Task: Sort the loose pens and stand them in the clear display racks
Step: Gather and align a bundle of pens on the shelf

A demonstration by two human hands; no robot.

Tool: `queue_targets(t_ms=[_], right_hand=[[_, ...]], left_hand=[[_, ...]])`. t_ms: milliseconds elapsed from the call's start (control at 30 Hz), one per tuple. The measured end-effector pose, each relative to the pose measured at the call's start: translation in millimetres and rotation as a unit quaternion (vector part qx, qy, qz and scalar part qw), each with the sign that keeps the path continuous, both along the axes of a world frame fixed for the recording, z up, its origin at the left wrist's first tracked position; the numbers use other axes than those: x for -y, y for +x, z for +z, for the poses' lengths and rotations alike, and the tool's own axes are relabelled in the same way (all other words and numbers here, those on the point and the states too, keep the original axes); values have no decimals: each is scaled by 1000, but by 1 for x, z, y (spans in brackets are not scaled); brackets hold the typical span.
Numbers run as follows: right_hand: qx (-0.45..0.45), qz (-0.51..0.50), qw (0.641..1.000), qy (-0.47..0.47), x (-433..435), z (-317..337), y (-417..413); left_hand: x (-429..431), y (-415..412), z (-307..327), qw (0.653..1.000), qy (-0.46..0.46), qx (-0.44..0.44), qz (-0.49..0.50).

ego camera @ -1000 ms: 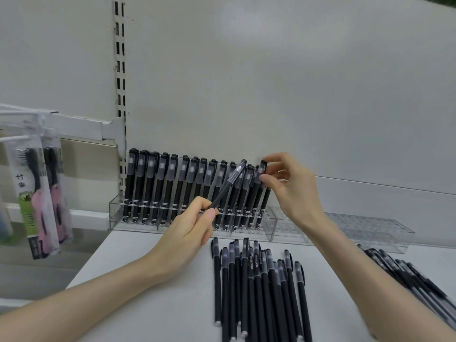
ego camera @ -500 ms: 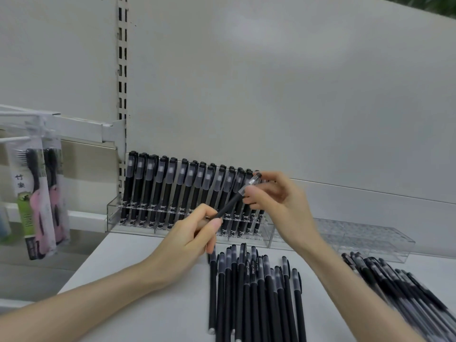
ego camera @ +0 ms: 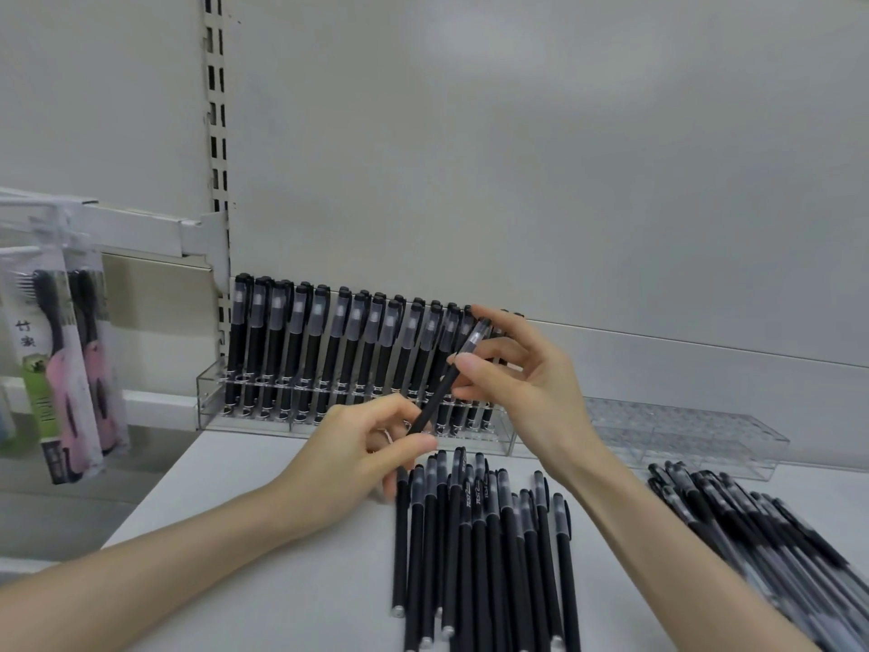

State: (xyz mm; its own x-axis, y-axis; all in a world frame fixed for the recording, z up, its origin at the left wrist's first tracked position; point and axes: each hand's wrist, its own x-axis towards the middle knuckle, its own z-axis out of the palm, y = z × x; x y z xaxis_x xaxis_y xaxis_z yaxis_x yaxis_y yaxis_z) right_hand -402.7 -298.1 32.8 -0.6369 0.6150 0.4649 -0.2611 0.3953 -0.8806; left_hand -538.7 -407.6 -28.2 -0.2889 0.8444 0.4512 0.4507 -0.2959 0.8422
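One black pen [ego camera: 442, 387] with a clear cap slants up to the right between both hands. My left hand [ego camera: 362, 456] pinches its lower end, and my right hand [ego camera: 522, 383] pinches it near the cap with thumb and fingers. Behind them a clear rack [ego camera: 211, 392] against the back wall holds a full row of upright black pens [ego camera: 329, 355]. A second clear rack [ego camera: 682, 432] to the right stands without pens. Loose black pens [ego camera: 479, 548] lie side by side on the white shelf below my hands.
Another heap of loose pens [ego camera: 762, 534] lies at the right on the white shelf [ego camera: 263, 581]. Packaged brushes [ego camera: 61, 369] hang from hooks at the far left, beyond the shelf upright [ego camera: 216, 134]. The shelf's left edge drops off near my left forearm.
My right hand left the pens standing in the rack and came down to take the capped end of the pen that my left hand holds. The pen now sits slightly lower.
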Motion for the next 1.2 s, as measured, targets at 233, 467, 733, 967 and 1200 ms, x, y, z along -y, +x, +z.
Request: queue_targets(t_ms=[233,467,733,967,1200], right_hand=[[-26,-18,999,30,0,3,2],[-112,-195,966,124,-16,17,13],[-113,-275,932,209,-32,11,12],[-88,-266,933,227,-40,2,5],[11,-233,940,248,-46,-8,-1]], left_hand=[[0,-2,-2,994,17,-101,30],[-3,-10,-11,909,44,-382,159],[-7,-6,-23,871,6,-451,196],[-9,-6,-23,860,-2,-466,208],[-10,-5,-22,858,-4,-469,212]])
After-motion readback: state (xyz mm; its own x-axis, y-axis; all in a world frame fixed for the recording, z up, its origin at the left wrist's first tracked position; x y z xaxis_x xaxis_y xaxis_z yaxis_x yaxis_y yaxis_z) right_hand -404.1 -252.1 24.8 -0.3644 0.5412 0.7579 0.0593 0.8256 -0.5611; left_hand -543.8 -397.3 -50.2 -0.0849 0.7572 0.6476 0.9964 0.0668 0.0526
